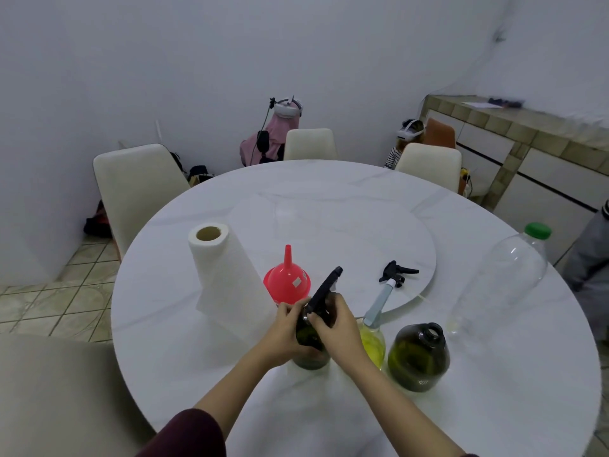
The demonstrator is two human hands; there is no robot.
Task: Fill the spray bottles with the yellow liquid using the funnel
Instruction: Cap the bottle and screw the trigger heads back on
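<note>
Both hands — left hand (286, 328), right hand (333, 319) — grip dark spray bottle (311, 346).

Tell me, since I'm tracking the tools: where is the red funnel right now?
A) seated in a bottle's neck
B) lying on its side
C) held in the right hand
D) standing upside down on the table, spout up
D: the red funnel stands wide mouth down on the table, spout up, behind both hands.

left hand (286, 328) holds dark bottle (311, 349); right hand (333, 319) grips its black sprayer top (324, 291) | red funnel (287, 280) upside down just behind | paper roll (217, 268) to the left
</note>
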